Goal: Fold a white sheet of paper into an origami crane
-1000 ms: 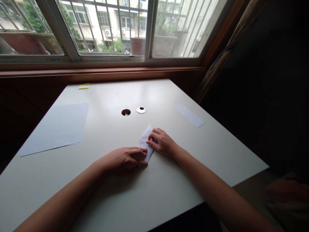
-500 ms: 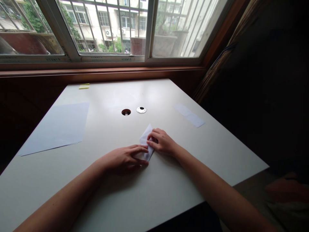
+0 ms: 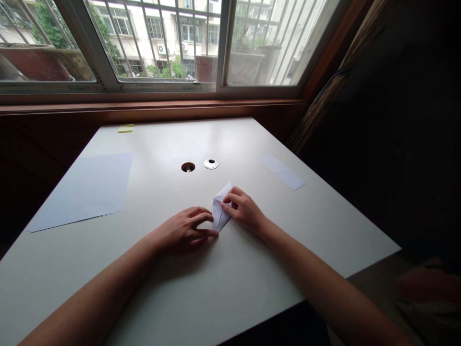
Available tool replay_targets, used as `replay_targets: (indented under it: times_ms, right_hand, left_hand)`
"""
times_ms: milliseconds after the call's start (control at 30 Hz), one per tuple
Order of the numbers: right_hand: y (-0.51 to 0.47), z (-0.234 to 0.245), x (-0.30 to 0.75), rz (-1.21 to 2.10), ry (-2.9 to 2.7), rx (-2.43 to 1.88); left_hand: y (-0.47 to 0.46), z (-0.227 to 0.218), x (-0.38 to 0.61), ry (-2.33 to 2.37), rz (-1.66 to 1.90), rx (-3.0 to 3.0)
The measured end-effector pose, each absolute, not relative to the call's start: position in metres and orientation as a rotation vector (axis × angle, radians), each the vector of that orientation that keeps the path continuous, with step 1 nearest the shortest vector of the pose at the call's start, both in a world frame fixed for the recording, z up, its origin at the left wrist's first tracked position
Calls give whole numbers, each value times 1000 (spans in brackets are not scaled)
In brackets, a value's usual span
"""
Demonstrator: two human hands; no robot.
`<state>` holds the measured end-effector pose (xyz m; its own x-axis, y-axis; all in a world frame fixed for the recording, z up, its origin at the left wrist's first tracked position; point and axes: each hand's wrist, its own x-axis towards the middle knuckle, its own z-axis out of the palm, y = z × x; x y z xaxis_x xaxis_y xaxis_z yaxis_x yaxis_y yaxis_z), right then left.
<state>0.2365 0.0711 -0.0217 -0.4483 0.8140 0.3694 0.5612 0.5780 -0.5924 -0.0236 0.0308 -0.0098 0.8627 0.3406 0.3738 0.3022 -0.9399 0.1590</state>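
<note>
Head view: right hand [image 3: 245, 211] has tipped folded paper [image 3: 219, 212] up beside left hand [image 3: 183, 231]

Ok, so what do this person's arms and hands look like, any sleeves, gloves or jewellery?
Both are bare. The left forearm and right forearm show no sleeve up to the picture's edge. The left hand and right hand wear no gloves, and no ring, watch or bracelet can be seen on either.
</note>
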Motion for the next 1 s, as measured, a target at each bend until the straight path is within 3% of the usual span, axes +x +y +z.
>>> replay_targets:
  times_ms: [567,1000]
  right_hand:
    - [73,-25,236,339,-2195,-1319]
    - [74,-25,235,353,-2183,-1338]
  left_hand:
    - [39,-18,-31,772,849,2784]
    - [33,-12,-26,581,562,2944]
